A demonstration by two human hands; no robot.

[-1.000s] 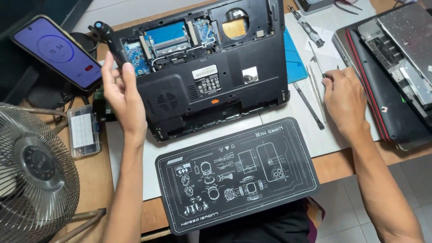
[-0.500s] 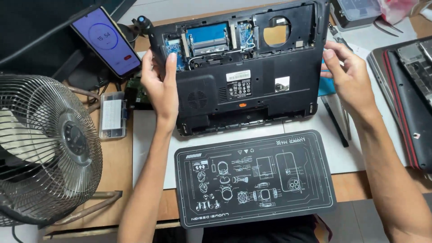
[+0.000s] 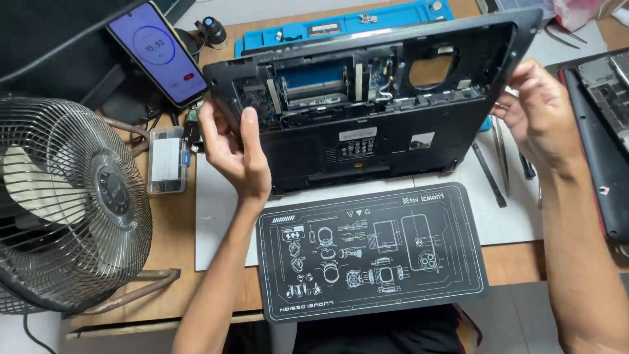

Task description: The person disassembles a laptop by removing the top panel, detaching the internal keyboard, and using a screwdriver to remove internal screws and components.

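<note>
— Presently, item one: where does the laptop base [image 3: 367,118] sit?

— Toward the far edge of the surface [image 3: 164,262], underside facing the camera, open bays showing circuit boards. Its long axis runs left to right; its near long edge rests on the white mat [image 3: 223,216], its far edge is tilted up, so the underside faces the person.

— And from the hands?

— It lies between them. Left hand [image 3: 236,154] clasps its left end, thumb on the underside, fingers curled behind. Right hand [image 3: 534,115] grips the raised right end, fingers wrapped over the rim. Both touch it; neither is nearer.

— Adjacent items?

— A black printed work mat [image 3: 373,252] at the near edge, just before the laptop base. A metal desk fan [image 3: 65,203] at the left edge. A smartphone [image 3: 157,52] propped at the far left corner. A blue tray [image 3: 341,26] behind. Slim tools [image 3: 488,174] beside the right hand.
</note>
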